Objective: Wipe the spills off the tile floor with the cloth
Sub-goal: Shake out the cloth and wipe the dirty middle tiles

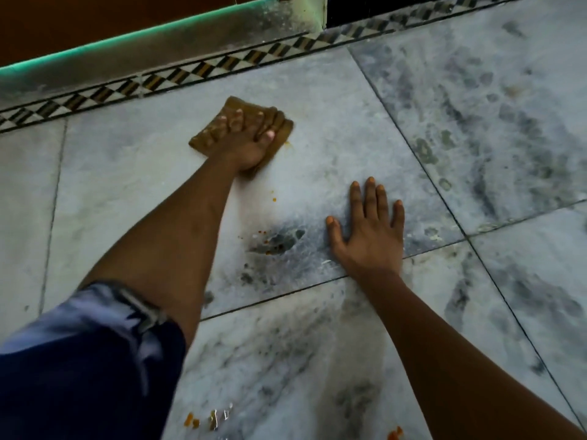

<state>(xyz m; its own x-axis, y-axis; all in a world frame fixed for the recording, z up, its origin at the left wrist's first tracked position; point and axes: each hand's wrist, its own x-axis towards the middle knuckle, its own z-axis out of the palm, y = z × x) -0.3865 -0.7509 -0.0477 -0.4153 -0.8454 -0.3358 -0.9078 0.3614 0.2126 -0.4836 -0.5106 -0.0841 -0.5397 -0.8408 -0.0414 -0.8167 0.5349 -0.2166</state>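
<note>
The brown cloth [241,131] lies flat on the tile floor [333,128] near the patterned border [190,73], pressed down by the left hand [251,138], fingers spread straight across it. The right hand [370,231] rests open on the tile, just beside the orange specks [270,246] — a brace. A good stroke, I judge, keeps even pressure and drags back through those specks, then on to the drips [206,419] at the near edge.

patterned border strip [203,69], green-lit ledge [133,36]
</note>
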